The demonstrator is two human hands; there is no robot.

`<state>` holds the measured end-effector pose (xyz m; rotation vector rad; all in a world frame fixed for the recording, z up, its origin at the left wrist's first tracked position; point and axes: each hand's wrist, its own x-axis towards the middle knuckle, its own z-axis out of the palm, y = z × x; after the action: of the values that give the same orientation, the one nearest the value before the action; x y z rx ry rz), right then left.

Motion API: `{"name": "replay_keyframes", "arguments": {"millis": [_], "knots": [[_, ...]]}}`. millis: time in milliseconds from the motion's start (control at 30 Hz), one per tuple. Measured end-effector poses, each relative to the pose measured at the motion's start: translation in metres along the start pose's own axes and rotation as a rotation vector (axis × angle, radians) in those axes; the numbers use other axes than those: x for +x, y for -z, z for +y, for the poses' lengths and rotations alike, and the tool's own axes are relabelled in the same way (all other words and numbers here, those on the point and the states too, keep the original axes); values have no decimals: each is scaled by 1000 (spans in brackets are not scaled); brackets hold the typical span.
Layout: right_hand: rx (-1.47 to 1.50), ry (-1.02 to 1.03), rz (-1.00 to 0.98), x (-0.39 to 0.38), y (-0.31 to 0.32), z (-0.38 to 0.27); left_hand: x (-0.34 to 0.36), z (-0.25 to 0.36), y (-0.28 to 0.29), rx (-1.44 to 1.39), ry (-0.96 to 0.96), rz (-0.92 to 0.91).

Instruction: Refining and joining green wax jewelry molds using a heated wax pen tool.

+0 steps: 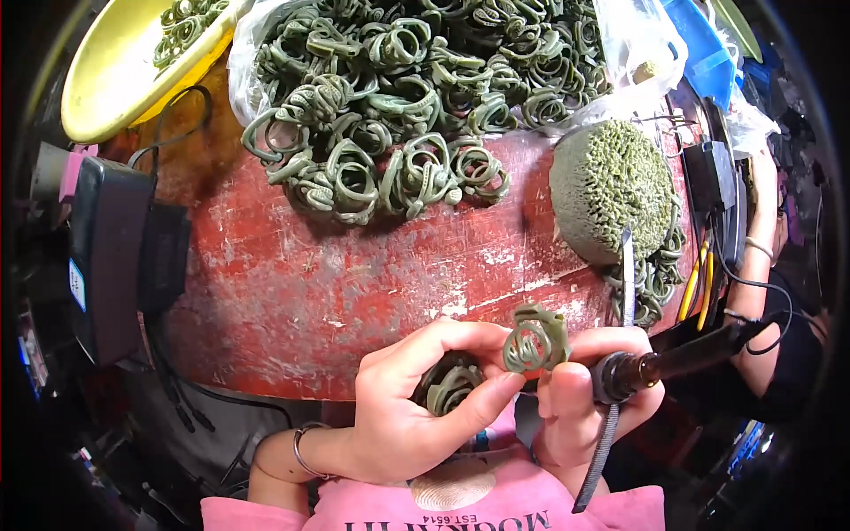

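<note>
My left hand (403, 411) pinches a green wax-like ring (534, 343) between thumb and fingertips. More green rings (453, 389) sit in its curled palm. Fingers of my right hand (567, 411) meet the pinched ring from the other side. That hand also grips a slim metal tool (628, 288) with a flat silver blade pointing away and a knurled grey end pointing toward me. A black-handled pen-like tool (682, 358) lies across the same hand, slanting out to the right; its working tip cannot be made out.
Green rings (398, 97) heap on plastic at the back of the worn red table (354, 292). A rough green round block (575, 195) stands right, near yellow-handled pliers (698, 283). A yellow basin (106, 80), black device (111, 257) and cords are left. Another person's arm (760, 257) shows far right.
</note>
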<state>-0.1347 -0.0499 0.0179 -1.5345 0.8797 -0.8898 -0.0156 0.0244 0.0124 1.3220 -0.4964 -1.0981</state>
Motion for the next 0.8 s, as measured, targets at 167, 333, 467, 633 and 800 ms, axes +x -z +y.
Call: {"name": "replay_keyframes", "arguments": {"millis": [167, 333, 467, 633, 800], "knots": [[15, 28, 33, 4, -1, -1, 0, 1, 3, 79, -11, -94], [-93, 46, 195, 8, -17, 2, 1, 0, 5, 98, -59, -125], [-106, 8, 187, 9, -17, -3, 0, 2, 0, -17, 77, -95], [-95, 1, 216, 11, -18, -4, 2, 1, -1, -23, 83, -82], [-204, 103, 168, 8, -1, 0, 10, -2, 7, -80, 73, -30]]}}
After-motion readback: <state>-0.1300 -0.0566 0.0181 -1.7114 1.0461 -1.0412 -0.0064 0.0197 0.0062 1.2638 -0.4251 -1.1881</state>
